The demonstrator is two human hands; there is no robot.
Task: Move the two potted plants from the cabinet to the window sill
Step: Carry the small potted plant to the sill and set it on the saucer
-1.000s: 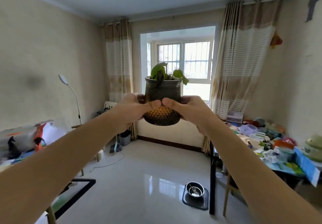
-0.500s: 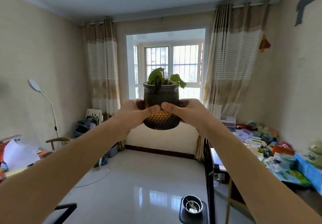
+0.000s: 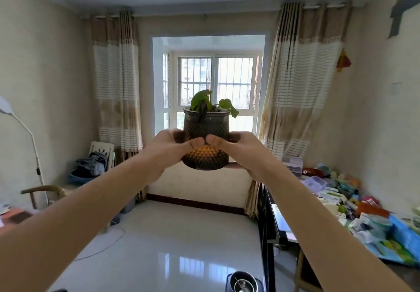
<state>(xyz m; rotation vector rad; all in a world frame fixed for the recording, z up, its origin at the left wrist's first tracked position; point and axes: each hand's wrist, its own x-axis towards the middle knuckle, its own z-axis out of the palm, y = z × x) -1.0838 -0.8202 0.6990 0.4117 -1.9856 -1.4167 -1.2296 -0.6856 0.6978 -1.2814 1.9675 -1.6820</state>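
Observation:
A potted plant [image 3: 206, 126] with a few green leaves sits in a dark, diamond-textured pot that glows amber near its base. I hold it at arm's length in mid-air, straight in front of the bay window [image 3: 216, 82]. My left hand [image 3: 169, 149] grips the pot's left side and my right hand [image 3: 239, 150] grips its right side, thumbs meeting at the front. The window sill lies behind the pot and is mostly hidden by it. No second potted plant and no cabinet are in view.
Striped curtains [image 3: 117, 82] hang at both sides of the window. A black table [image 3: 269, 209] heaped with clutter stands at the right. A metal bowl on a mat [image 3: 244, 281] lies on the glossy floor. A floor lamp [image 3: 29, 137], a chair and bags stand at the left.
The window has come closer and now sits centred behind the pot. The bowl has slid toward the bottom edge, and the left-hand clutter has left the view. My grip is unchanged.

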